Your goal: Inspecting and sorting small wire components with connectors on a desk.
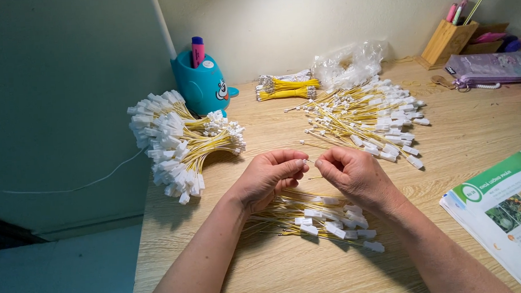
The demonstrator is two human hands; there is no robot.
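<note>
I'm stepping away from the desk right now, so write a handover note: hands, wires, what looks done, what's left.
Left hand and right hand meet above the desk, pinching a thin wire end between fingertips.
Under the hands: small pile of yellow wires with white connectors.
Left: big fanned bundle, apparently finished.
Right: loose heap; behind it, tied yellow bundles without connectors, seemingly still to do.

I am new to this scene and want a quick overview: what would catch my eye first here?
First, the two hands, left hand and right hand, meeting at the table's middle, pinching a thin yellow wire. Around them lie heaps of yellow wires with white plugs: a fan-shaped bundle at left, a loose pile behind. A blue pen holder stands at the back.
</note>
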